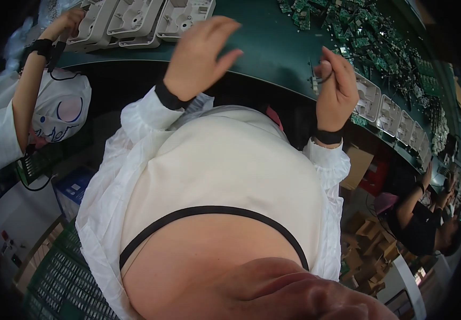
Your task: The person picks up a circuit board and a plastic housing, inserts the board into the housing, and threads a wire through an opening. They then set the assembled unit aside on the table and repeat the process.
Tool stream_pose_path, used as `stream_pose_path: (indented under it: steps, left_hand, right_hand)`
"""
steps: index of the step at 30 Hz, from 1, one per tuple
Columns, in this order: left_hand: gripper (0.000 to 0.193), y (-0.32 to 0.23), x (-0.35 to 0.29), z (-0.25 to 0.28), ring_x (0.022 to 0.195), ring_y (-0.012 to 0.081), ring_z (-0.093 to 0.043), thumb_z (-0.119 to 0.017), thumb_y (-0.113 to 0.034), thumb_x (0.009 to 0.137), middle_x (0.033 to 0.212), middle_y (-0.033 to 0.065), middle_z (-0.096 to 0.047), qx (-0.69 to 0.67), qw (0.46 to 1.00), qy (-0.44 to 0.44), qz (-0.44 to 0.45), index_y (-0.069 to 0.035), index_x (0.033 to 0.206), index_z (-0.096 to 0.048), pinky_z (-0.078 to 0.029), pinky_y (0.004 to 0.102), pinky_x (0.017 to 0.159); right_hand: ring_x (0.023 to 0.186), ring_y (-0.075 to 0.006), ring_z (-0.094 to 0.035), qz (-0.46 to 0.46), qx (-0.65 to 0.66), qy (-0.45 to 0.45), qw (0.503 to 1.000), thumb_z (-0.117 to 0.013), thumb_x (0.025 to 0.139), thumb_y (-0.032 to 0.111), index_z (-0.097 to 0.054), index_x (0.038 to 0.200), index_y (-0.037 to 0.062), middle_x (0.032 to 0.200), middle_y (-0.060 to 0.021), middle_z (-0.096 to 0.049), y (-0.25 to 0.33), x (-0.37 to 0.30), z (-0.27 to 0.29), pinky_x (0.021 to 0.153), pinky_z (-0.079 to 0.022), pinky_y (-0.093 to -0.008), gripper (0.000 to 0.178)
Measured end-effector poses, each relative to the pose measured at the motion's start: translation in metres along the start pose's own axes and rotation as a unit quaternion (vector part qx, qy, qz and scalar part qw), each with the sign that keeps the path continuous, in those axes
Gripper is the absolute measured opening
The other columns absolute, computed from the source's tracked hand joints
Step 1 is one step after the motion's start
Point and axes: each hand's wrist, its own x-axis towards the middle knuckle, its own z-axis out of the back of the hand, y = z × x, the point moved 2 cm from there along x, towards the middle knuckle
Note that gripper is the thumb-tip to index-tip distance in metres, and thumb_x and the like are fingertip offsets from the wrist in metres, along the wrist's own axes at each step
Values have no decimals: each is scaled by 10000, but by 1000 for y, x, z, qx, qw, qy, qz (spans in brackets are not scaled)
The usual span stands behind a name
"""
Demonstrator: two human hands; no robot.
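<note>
My left hand (pixel 201 60) is raised over the near edge of the green work table (pixel 268 42), fingers apart and nothing in it. It is nearest to the white plastic housings (pixel 185 17) standing at the table's far left. Further right, my right hand (pixel 338 90) pinches a small circuit board (pixel 314 76) with a thin dark wire looping from it. The board is seen nearly edge-on, so its face is hidden. Dark bands circle both my wrists.
Loose green circuit boards (pixel 369 40) lie heaped at the back right. A row of white housings (pixel 388 114) runs along the right table edge. At left a co-worker's hand (pixel 69 24) touches the stacked housings; another person (pixel 422 218) works at far right. Cardboard boxes (pixel 372 240) lie below.
</note>
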Motion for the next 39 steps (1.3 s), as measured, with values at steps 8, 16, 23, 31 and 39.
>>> stream_pose_path:
  steps: [8,16,23,31,39]
  left_hand:
    - [236,47,-20,7,866,300,-653,-838,-220,804,996,66,-679,240,967,-4,89,-71,942,-719,-527,399,742]
    - [161,19,-29,-8,789,275,-655,-856,-170,771,870,39,-684,79,995,-57,33,-73,830,-743,-525,376,679]
    - [136,-5,-19,-53,794,252,-642,-854,-151,774,867,26,-689,-66,997,10,-29,-76,828,-754,-523,365,679]
    - [450,4,-20,-73,1026,279,-601,-905,-149,740,1179,85,-626,-49,996,57,-38,-89,1139,-706,-532,352,769]
    - [787,-3,-11,-54,1226,339,-533,-917,-158,705,1397,156,-487,-6,999,48,19,-85,1390,-536,-510,401,931]
  right_hand:
    - [1049,-224,-704,-23,139,-80,987,-649,1024,74,-716,1202,-23,1141,-118,-703,-15,-11,15,904,-581,-342,213]
    - [1058,-266,-716,-134,369,-152,907,-665,1001,32,-697,1176,9,1191,-164,-698,-41,-30,43,923,-593,-363,179]
    - [1009,-248,-721,-191,410,-30,891,-715,949,-9,-688,1065,-2,1149,-151,-713,-50,-34,22,908,-591,-329,119]
    - [1003,-183,-709,-156,214,20,964,-734,910,-64,-702,1040,-10,1084,-126,-741,-49,-29,5,902,-558,-267,144]
    - [957,-129,-700,-63,79,39,994,-735,911,-61,-729,1028,-8,1026,-88,-759,-38,-12,-12,874,-543,-239,129]
